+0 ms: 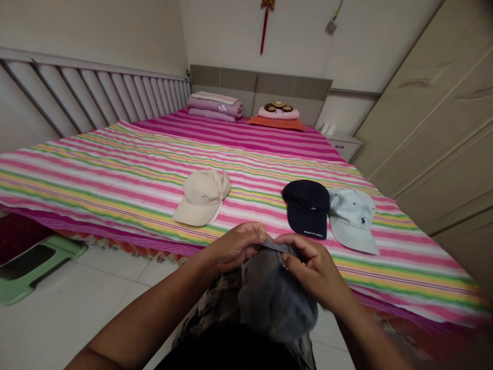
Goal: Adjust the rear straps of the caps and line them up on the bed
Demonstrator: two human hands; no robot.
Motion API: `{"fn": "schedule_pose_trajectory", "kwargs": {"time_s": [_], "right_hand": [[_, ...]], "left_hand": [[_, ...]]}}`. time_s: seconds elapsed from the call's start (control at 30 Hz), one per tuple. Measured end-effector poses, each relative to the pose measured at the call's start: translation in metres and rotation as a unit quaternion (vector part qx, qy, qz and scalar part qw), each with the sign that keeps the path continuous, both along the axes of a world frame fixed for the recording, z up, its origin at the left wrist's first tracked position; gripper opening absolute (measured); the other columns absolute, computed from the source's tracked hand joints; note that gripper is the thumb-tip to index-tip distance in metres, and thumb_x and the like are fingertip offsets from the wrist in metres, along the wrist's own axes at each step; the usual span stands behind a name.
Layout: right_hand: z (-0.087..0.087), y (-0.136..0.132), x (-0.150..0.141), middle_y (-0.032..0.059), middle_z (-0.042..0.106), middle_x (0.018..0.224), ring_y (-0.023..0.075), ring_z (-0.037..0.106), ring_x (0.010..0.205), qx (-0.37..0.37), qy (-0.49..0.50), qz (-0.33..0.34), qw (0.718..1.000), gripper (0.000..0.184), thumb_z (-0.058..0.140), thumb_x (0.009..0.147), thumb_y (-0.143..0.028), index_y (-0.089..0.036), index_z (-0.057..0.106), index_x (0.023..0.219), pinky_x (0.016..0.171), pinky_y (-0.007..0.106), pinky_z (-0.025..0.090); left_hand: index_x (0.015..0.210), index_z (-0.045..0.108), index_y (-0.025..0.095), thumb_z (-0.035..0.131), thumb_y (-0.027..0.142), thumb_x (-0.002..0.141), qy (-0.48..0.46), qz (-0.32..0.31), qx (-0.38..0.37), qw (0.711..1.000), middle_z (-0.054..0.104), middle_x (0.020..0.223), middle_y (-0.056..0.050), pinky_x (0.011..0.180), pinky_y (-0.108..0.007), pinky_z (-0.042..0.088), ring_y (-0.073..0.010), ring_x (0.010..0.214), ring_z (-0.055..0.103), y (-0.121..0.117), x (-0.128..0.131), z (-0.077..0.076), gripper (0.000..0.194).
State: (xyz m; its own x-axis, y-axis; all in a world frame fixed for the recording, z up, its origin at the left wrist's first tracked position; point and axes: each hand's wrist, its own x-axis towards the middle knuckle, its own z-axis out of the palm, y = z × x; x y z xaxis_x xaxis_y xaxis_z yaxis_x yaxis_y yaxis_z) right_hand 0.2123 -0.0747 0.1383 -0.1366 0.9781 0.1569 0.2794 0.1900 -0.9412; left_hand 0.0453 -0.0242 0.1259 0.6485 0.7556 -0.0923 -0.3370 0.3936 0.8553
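Observation:
A grey-blue baseball cap (275, 300) hangs between my two hands, over my lap at the front edge of the bed. The fingers of my left hand (241, 246) pinch the strap end at its upper edge. My right hand (308, 262) grips the same edge from the other side, thumb and forefinger closed on it. Beyond my hands, a beige cap (204, 195) lies on the striped sheet to the left. A dark navy cap (307, 205) and a pale blue cap (353, 216) lie side by side to the right, touching.
The bed's striped sheet (127, 174) spreads in front of me. Folded purple bedding (215, 109) and a pink and orange pile (278, 121) sit by the headboard (234, 85). A green stool (42, 267) stands at lower left. On the right are a nightstand (344, 146) and wardrobe doors (435, 123).

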Motion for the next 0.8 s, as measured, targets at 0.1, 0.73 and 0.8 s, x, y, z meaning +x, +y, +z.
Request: {"fn": "schedule_pose_trajectory", "kwargs": {"time_s": [0.1, 0.73, 0.8], "right_hand": [[0.003, 0.003, 0.0, -0.0058, 0.045, 0.054, 0.0079, 0.037, 0.046, -0.089, 0.096, 0.025, 0.991, 0.013, 0.059, 0.067, -0.019, -0.021, 0.06, 0.08, 0.043, 0.019, 0.029], [0.0, -0.001, -0.001, 0.0, 0.061, 0.063, 0.013, 0.057, 0.057, 0.035, -0.023, -0.001, 0.999, 0.011, 0.06, 0.077, -0.03, -0.02, 0.064, 0.08, 0.051, 0.023, 0.043], [-0.001, -0.001, -0.001, 0.002, 0.063, 0.068, 0.0146, 0.058, 0.062, 0.071, -0.059, -0.005, 0.996, 0.012, 0.059, 0.078, -0.028, -0.02, 0.067, 0.081, 0.056, 0.026, 0.045]], "left_hand": [[0.062, 0.046, 0.015, 0.061, 0.023, 0.066, 0.001, -0.015, -0.001, 1.0, 0.043, 0.057, 0.004, 0.048, -0.019, 0.026, -0.0057, 0.05, 0.037, 0.001, -0.001, 0.0, 0.018], [0.074, 0.059, 0.012, 0.072, 0.025, 0.058, 0.093, -0.043, 0.041, 0.994, 0.058, 0.066, 0.0, 0.056, -0.02, 0.033, -0.0068, 0.057, 0.05, 0.006, 0.003, -0.005, 0.025], [0.074, 0.059, 0.012, 0.072, 0.026, 0.058, 0.109, -0.037, 0.052, 0.992, 0.058, 0.064, 0.001, 0.053, -0.02, 0.032, -0.0063, 0.054, 0.048, 0.006, 0.003, -0.006, 0.025]]}}
